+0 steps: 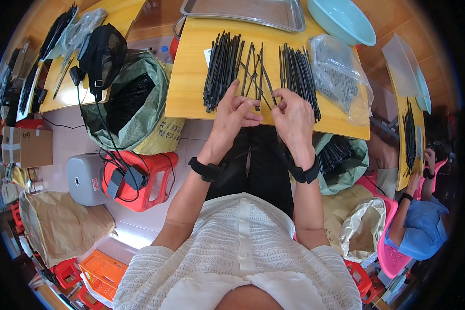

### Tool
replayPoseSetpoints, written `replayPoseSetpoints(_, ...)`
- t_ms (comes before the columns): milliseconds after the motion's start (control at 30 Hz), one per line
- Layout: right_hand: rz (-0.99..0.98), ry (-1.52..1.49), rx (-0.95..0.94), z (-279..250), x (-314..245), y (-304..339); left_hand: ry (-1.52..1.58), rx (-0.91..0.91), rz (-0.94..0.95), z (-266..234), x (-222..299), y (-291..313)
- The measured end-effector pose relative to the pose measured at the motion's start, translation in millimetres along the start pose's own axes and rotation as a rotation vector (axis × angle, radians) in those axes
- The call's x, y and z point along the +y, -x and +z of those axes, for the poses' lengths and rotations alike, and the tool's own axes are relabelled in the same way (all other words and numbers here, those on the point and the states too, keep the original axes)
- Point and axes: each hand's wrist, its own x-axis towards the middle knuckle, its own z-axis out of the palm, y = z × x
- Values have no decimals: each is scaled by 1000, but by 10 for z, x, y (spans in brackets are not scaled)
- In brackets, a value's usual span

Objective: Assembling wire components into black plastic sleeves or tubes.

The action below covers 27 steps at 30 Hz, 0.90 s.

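- From where I stand, the left hand [235, 111] hovers at the near edge of the yellow table [186, 95], its fingers spread and nothing in their grasp; the forefinger points up at the right side of the left bundle [221, 72] of thin black strips, though I cannot tell whether it touches.
- The right hand [293, 113] is bent inward, thumb and forefinger pinching the lower end of one black strip [268, 84]; that strip slants up and leftward over the table.
- Several loose strips [247, 70] lie between the two bundles, some crossing one another; the right bundle [298, 77] rests just beyond the right hand, its strips lying roughly side by side.
- A clear plastic bag [338, 72] with more dark strips inside lies to the right of that bundle; a metal tray [242, 11] and a pale blue basin [343, 21] sit toward the far side.
- Left of the table, a green sack [108, 129] stands open with black strips in it; a red stool [162, 175] bears cables, and a grey case [82, 181] stands beside it.
- Off to the right, a co-worker in blue [423, 227] sits at another table, hands near more black strips.
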Motion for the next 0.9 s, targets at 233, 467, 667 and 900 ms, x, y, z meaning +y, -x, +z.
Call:
replayPoseSetpoints(233,158,-321,-39,-277,123,277,7,13,13,-13,13,45)
replayPoseSetpoints(467,458,-1384,-223,-125,241,559,218,-270,-81,251,-96,373)
replayPoseSetpoints(667,427,-1062,-24,-87,246,724,150,-117,-72,242,-170,413)
replayPoseSetpoints(900,229,-922,-34,-84,329,728,-155,-259,-82,343,-212,466)
